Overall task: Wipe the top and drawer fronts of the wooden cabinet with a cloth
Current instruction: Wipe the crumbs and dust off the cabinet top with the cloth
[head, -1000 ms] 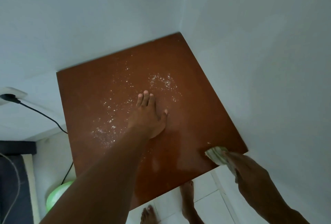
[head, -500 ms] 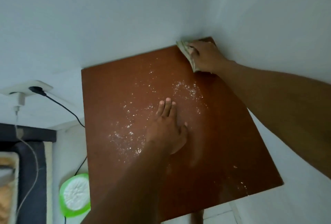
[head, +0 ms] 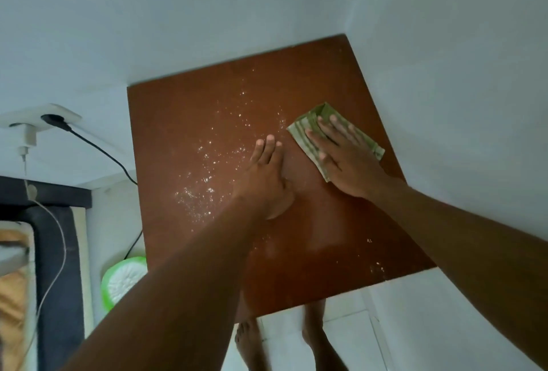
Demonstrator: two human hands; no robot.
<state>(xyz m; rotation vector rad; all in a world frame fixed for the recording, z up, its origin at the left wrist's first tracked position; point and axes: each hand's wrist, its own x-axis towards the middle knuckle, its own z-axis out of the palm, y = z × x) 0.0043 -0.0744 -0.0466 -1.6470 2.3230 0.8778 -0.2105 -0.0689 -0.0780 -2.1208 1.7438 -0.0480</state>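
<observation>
cloth on a speckled cabinet top
on the floor a green tub holds something white; on the top the left hand lies flat, the right hand presses the cloth with straight fingers, near the wall.

Reddish-brown cabinet top with white specks; green striped cloth; black cable.

Cabinet top: red-brown wood, smooth, semi-gloss sheen. White powdery specks from centre toward 9 o'clock. Cloth at 2 o'clock: green striped fabric, matt. Walls: matt white.
</observation>
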